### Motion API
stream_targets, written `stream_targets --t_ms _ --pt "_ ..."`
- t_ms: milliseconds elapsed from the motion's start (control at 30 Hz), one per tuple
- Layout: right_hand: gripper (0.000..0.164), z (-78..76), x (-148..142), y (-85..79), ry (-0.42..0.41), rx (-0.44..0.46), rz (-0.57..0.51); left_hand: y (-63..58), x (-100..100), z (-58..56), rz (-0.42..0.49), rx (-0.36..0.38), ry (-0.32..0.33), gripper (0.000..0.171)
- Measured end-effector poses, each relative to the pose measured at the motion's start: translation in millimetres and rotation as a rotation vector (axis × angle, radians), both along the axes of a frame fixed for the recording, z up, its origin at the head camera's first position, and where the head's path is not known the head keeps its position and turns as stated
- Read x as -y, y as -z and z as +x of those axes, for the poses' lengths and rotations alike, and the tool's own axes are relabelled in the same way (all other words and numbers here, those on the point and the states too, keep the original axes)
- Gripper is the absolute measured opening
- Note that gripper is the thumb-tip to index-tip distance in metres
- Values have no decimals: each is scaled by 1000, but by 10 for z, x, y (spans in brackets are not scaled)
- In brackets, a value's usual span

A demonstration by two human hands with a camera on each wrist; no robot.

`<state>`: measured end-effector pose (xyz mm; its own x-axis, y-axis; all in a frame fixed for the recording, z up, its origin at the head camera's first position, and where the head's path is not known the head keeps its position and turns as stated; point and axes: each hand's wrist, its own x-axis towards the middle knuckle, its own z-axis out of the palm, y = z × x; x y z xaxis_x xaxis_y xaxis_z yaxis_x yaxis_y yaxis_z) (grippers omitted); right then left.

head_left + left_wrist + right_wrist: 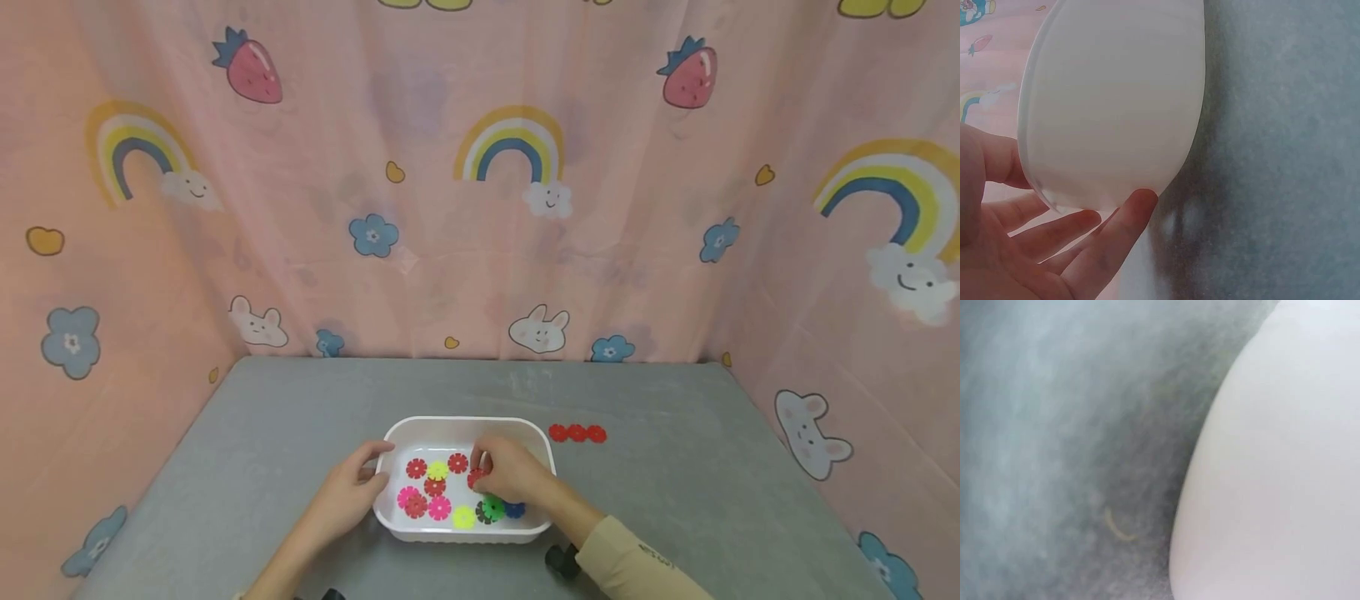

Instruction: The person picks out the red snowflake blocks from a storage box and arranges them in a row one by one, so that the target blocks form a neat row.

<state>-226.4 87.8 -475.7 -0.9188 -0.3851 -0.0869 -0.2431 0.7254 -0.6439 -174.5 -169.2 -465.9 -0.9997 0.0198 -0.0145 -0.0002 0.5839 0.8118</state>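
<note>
A white plastic tub [465,537] holds several notched snowflake discs, among them a red disc [416,468], a pink disc [439,508], a yellow disc [464,517] and a green disc [492,507]. My left hand [351,490] grips the tub's left end; the left wrist view shows fingertips against the outer wall [1116,112] and one digit passing behind the rim. Inside the tub's right half, my right hand [512,473] pinches a red snowflake disc [475,478], partly covered by the fingers. The right wrist view shows only the tub's outer wall [1272,475], no fingers.
Three red discs joined in a row [577,433] lie on the grey table [660,467] just beyond the tub's right back corner. A pink patterned curtain [450,275] encloses the table at the back and both sides.
</note>
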Motion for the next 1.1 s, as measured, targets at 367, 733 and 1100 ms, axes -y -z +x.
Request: stream_targets --t_ms 367,733,1100 --pt "11 -9 -25 -92 -30 19 -162 3 -2 -5 5 -2 0 36" --pt "18 79 -187 -323 -38 143 -381 1 8 0 -2 -13 10 36" --pt "20 179 -483 -486 -57 128 -434 4 -1 2 -6 -8 4 36"
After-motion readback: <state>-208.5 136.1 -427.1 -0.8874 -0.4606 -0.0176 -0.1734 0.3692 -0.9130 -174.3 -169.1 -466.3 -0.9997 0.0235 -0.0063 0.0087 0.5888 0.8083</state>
